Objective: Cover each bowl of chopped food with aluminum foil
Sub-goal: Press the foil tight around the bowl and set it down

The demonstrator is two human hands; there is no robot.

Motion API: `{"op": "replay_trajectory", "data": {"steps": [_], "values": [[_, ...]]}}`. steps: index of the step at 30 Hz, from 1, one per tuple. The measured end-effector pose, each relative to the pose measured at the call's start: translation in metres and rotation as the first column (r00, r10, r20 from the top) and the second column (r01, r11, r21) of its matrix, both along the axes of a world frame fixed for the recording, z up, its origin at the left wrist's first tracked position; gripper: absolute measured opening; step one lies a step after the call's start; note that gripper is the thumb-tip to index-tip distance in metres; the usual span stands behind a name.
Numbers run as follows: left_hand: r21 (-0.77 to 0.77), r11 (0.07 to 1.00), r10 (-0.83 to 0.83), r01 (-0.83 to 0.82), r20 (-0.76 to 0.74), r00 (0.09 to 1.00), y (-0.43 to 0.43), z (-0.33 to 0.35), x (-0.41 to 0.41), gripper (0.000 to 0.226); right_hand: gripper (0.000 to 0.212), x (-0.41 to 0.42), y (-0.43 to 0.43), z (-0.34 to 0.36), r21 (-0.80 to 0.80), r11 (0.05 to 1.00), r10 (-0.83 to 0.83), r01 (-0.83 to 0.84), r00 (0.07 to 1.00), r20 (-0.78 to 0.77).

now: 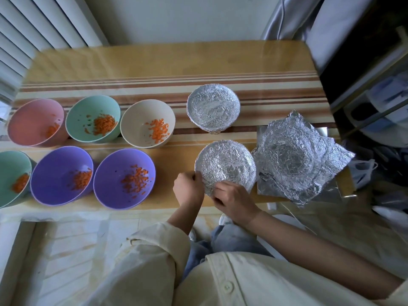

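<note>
A foil-covered bowl (227,164) stands near the table's front edge. My left hand (187,187) pinches the foil at its left rim, and my right hand (234,199) grips the foil at its near rim. Behind it sits a second foil-covered bowl (213,109). Several uncovered bowls of chopped carrot stand to the left: pink (33,122), green (92,118), cream (146,127), another green (11,173) and two purple ones (59,175) (123,177). A stack of crumpled foil sheets (295,160) lies at the right.
The striped table (154,69) has bare surface along its far side. A wall and blinds are behind it. Dark shelving with clutter stands at the right. A tiled floor lies in front of the table.
</note>
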State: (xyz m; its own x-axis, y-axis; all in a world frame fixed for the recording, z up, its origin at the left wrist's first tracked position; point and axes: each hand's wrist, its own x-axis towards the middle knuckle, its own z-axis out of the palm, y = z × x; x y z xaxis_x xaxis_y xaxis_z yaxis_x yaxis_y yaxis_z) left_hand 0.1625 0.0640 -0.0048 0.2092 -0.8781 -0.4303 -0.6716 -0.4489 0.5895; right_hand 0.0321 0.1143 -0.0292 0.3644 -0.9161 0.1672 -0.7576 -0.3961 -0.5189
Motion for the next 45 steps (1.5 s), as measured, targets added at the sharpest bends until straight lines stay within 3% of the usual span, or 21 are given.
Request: {"op": "replay_trajectory", "data": {"steps": [4, 7, 10, 13, 16, 18, 19, 25, 29, 38, 45], "values": [[-0.019, 0.999, -0.026, 0.026, -0.002, 1.000, 0.002, 0.000, 0.004, 0.043, 0.019, -0.001, -0.002, 0.002, -0.003, 1.000, -0.024, 0.024, 1.000, 0.000], [-0.063, 0.995, 0.082, -0.081, 0.007, 0.997, 0.014, 0.001, 0.005, 0.044, 0.019, -0.001, -0.006, 0.005, -0.007, 0.999, -0.038, 0.038, 0.999, -0.012], [-0.062, 0.986, 0.156, -0.156, -0.013, 0.988, 0.020, -0.003, 0.004, 0.024, 0.020, 0.003, -0.006, 0.003, -0.013, 0.999, -0.032, 0.032, 0.999, -0.014], [-0.044, 0.987, 0.152, -0.152, 0.000, 0.988, 0.015, -0.002, 0.003, 0.020, 0.019, 0.004, -0.007, 0.002, -0.004, 0.999, -0.037, 0.037, 0.999, -0.013], [0.006, 0.988, 0.153, -0.153, -0.034, 0.988, 0.011, -0.002, 0.007, 0.023, 0.018, 0.005, -0.009, 0.003, 0.004, 0.998, -0.056, 0.056, 0.998, -0.010], [0.039, 0.984, 0.176, -0.173, -0.061, 0.983, 0.014, -0.003, 0.009, 0.038, 0.018, 0.005, -0.009, 0.003, 0.009, 0.998, -0.064, 0.064, 0.998, -0.008], [0.057, 0.984, 0.170, -0.167, -0.068, 0.983, 0.016, -0.004, 0.009, 0.045, 0.018, 0.006, -0.010, 0.003, 0.011, 0.998, -0.067, 0.067, 0.998, -0.008], [0.108, 0.989, 0.107, -0.102, -0.047, 0.993, 0.017, 0.001, 0.006, 0.034, 0.020, 0.008, -0.010, 0.000, 0.028, 0.997, -0.073, 0.073, 0.997, -0.003], [0.124, 0.991, 0.067, -0.057, -0.075, 0.995, 0.013, 0.004, 0.008, 0.042, 0.018, 0.008, -0.011, 0.001, 0.017, 0.996, -0.092, 0.092, 0.996, -0.003], [0.121, 0.992, -0.039, 0.040, -0.014, 0.999, 0.001, 0.009, 0.016, 0.028, 0.030, -0.013, -0.008, 0.013, 0.017, 1.000, 0.003, -0.002, 0.998, -0.061], [0.106, 0.993, -0.055, 0.054, 0.003, 0.998, -0.005, 0.007, 0.019, 0.030, 0.019, -0.007, -0.006, 0.007, -0.030, 1.000, -0.008, 0.005, 0.995, -0.101]]}}
